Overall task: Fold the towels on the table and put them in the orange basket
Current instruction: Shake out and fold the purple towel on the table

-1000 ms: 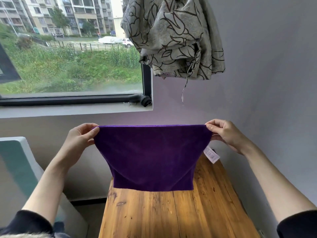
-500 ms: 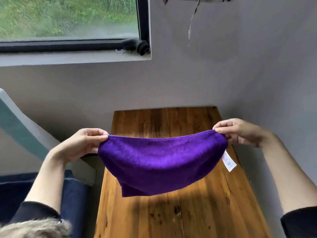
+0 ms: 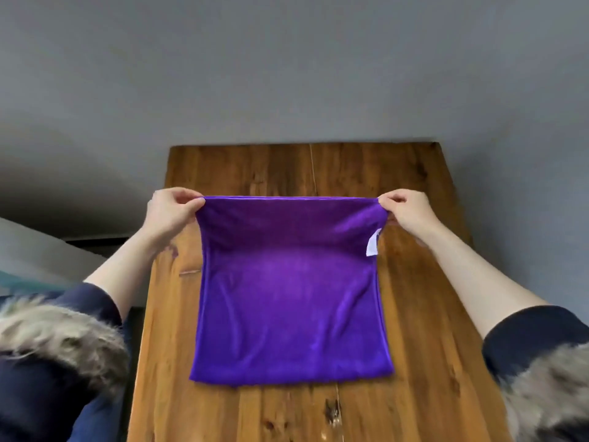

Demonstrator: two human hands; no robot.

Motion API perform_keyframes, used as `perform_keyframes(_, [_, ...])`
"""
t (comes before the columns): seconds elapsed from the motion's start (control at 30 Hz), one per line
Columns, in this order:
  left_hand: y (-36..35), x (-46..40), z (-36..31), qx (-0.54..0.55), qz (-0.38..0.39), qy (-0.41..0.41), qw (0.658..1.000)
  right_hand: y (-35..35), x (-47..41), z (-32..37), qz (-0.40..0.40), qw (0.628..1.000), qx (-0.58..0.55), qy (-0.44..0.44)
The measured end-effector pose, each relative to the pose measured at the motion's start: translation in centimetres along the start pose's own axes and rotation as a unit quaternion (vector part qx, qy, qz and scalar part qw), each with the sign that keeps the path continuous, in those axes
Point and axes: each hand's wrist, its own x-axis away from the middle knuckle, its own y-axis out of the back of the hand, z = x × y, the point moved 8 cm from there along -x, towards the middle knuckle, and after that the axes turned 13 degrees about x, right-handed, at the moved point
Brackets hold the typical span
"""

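The purple towel (image 3: 291, 298) now lies spread over the middle of the wooden table (image 3: 424, 314), its near hem flat on the boards, where half a second ago it hung sagging in the air between the hands with the window showing above. Its far edge is pulled taut and held slightly off the wood. The left hand (image 3: 170, 212) pinches the far left corner between thumb and fingers; the right hand (image 3: 406, 213) pinches the far right corner the same way. A white care label (image 3: 373, 244) hangs from the right side just below that hand, tucked closer to the cloth than before. The view has tipped downward, so only the grey wall (image 3: 287, 74) stands behind the table's far edge. Bare wood shows on all sides of the towel: a wide strip beyond the far edge, narrower margins left and right, and a band toward the person. Fur-trimmed dark sleeves (image 3: 63, 339) frame both lower corners.
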Motion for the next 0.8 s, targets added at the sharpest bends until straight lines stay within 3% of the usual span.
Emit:
perform_keyframes(0.2, [-2.8, -6.6, 3.0, -0.032, -0.049, -0.043, 0.997, -2.6, -7.4, -2.0, -0.075, 0.997, 0.0, 0.005])
perform_keyframes(0.43, [-4.9, -9.8, 4.6, -0.144, -0.058, -0.123, 0.98, -4.9, -10.9, -3.8, -0.112, 0.992, 0.057, 0.006])
perform_keyframes(0.53, [-4.6, -7.4, 4.2, -0.181, -0.08, -0.157, 0.968, -3.7, -8.1, -3.9, -0.19, 0.979, 0.067, 0.008])
perform_keyframes(0.6, [-4.9, -3.3, 3.4, -0.199, -0.079, -0.217, 0.952, -3.9, -4.0, -3.2, -0.209, 0.968, 0.115, 0.075])
perform_keyframes(0.67, [-6.2, 2.0, 3.5, -0.227, -0.046, -0.275, 0.933, -5.7, 1.2, -2.7, -0.195, 0.955, 0.159, 0.158])
perform_keyframes(0.8, [-9.7, 11.1, 8.0, -0.323, 0.071, -0.261, 0.907, -11.0, 10.2, -4.0, -0.125, 0.93, 0.246, 0.241])
